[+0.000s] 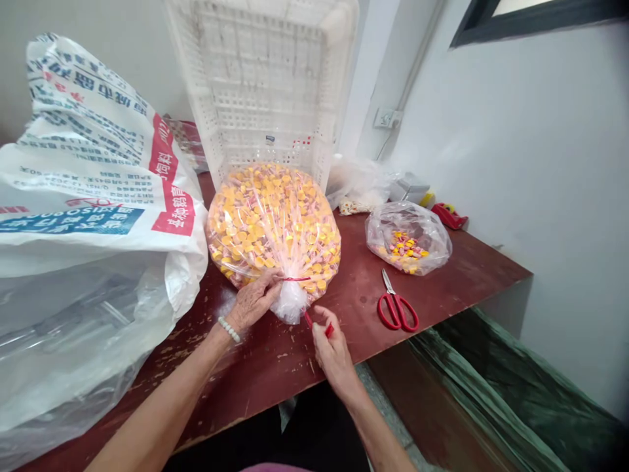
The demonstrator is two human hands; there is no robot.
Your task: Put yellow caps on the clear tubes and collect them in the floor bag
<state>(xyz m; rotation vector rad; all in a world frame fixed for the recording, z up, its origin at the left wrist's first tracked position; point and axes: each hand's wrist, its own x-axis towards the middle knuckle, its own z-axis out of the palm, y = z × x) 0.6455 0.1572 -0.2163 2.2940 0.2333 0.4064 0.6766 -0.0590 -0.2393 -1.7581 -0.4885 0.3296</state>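
A large clear plastic bag (pixel 275 226), bulging with small yellow-and-pink pieces, lies on the table with its gathered neck toward me. A thin red tie (pixel 297 279) is wound around that neck. My left hand (pixel 255 298), with a beaded bracelet at the wrist, is closed with its fingertips on the neck beside the tie. Just right of the bag's mouth, my right hand (pixel 333 347) pinches a red strip (pixel 308 319). Part of the strip is hidden behind the fingers. Red-handled scissors (pixel 397 308) rest on the table to the right, apart from both hands.
A white plastic crate (pixel 268 72) stands tilted behind the bag. A big printed white sack (pixel 93 164) fills the left. A smaller clear bag (pixel 432 246) with similar pieces and a red tape dispenser (pixel 449 216) sit right on the red table (pixel 472 275). Its front edge is near me.
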